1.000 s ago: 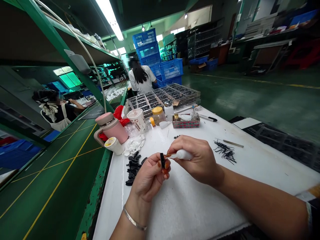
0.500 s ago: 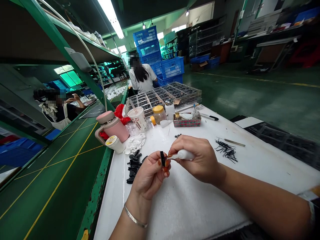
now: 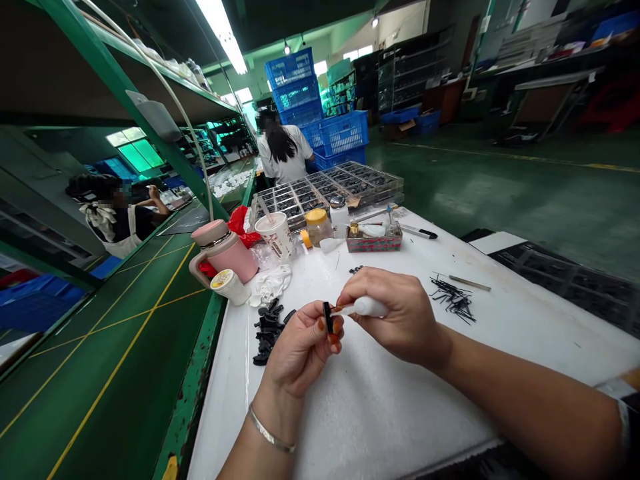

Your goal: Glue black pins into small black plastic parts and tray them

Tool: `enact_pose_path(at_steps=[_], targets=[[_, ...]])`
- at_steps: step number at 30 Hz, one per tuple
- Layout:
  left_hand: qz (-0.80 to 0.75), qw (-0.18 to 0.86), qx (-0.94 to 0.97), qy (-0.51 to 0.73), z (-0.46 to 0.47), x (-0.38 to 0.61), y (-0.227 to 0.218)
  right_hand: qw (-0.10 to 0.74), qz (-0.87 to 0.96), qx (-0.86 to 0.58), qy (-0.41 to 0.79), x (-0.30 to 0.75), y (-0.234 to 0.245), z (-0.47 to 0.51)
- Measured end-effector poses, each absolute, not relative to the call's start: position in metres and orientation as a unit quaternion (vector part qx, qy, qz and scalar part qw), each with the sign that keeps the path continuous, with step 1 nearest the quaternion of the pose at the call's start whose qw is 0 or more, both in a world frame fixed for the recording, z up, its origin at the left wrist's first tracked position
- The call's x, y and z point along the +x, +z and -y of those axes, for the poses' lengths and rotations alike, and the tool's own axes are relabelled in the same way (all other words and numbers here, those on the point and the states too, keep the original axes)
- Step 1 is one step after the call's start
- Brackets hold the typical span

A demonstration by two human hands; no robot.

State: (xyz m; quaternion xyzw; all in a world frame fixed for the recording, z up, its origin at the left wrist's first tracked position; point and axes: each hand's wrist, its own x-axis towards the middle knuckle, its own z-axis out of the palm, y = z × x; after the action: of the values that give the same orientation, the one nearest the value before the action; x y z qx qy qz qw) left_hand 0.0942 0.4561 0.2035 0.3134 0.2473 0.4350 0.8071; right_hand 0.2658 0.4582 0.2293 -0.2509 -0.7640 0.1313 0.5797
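Observation:
My left hand (image 3: 300, 350) pinches a small black plastic part (image 3: 327, 317) upright between thumb and fingers. My right hand (image 3: 397, 317) grips a small white squeeze bottle (image 3: 367, 307), and its thin tip touches the black part. Both hands hover over the white table (image 3: 380, 413). A pile of black plastic parts (image 3: 267, 330) lies just left of my left hand. A scatter of thin black pins (image 3: 453, 300) lies to the right of my right hand.
At the table's back stand a pink mug (image 3: 225, 252), a paper cup (image 3: 275, 237), a yellow-lidded jar (image 3: 317, 227), a small tray of bottles (image 3: 375, 240) and clear compartment trays (image 3: 330, 190). A green conveyor (image 3: 115, 333) runs on the left. Two other people work beyond.
Both hands stay nearly in place; the bottle tip stays against the black part. The camera view has shifted slightly.

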Motion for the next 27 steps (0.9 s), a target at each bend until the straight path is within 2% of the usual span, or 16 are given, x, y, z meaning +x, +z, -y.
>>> enact_pose_path(at_steps=[4, 9, 12, 19, 24, 27], targets=[[-0.259, 0.793, 0.329, 0.443, -0.456, 0.095, 0.203, 0.572, 0.781, -0.235, 0.081, 0.266, 0.227, -0.460], [-0.307, 0.762, 0.350, 0.450, -0.457, 0.097, 0.202, 0.516, 0.816, -0.256, 0.045, 0.269, 0.223, -0.465], [-0.318, 0.755, 0.357, 0.448, -0.459, 0.096, 0.200, 0.505, 0.807, -0.280, 0.123, 0.270, 0.225, -0.468], [-0.340, 0.739, 0.383, 0.438, -0.461, 0.094, 0.200, 0.418, 0.683, -0.336, 0.496, 0.274, 0.228, -0.480], [-0.359, 0.718, 0.410, 0.433, -0.461, 0.092, 0.202, 0.363, 0.667, -0.351, 0.547, 0.277, 0.227, -0.487], [-0.395, 0.664, 0.435, 0.462, -0.461, 0.089, 0.206, 0.374, 0.664, -0.375, 0.528, 0.277, 0.229, -0.486]])
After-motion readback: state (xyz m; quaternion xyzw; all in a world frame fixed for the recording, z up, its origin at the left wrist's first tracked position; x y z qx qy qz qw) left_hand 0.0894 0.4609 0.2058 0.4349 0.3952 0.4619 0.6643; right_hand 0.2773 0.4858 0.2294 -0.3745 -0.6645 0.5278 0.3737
